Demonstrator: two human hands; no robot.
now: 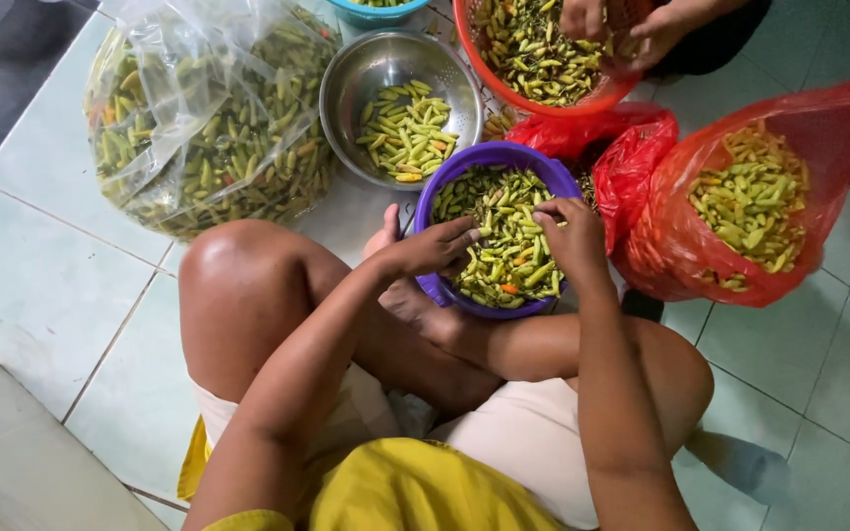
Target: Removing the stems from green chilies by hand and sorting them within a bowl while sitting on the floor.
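Tiled floor (41, 285), both hands (435, 246) in purple chilli bowl (445, 187)

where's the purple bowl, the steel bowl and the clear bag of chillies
purple bowl (489, 155): head view, on its bare far rim
steel bowl (371, 67): head view, on its bare inner wall
clear bag of chillies (211, 123): head view, on the bag's middle
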